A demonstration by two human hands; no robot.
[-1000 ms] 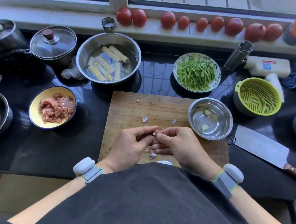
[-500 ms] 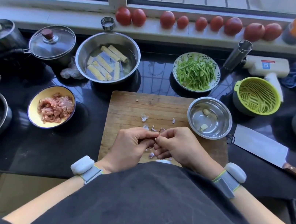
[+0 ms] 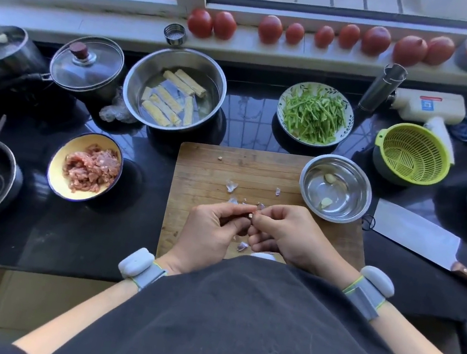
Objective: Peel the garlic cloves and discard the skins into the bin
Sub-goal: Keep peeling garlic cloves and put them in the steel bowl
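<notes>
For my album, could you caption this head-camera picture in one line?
Both hands, left and right, pinch a garlic clove above a wooden cutting board strewn with skins.

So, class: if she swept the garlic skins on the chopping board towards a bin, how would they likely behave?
The garlic skins look thin and curled, so they are probably very light and may scatter rather than slide. They lie as small separate flakes on the chopping board, so some would likely be missed or cling to fingers.
</notes>
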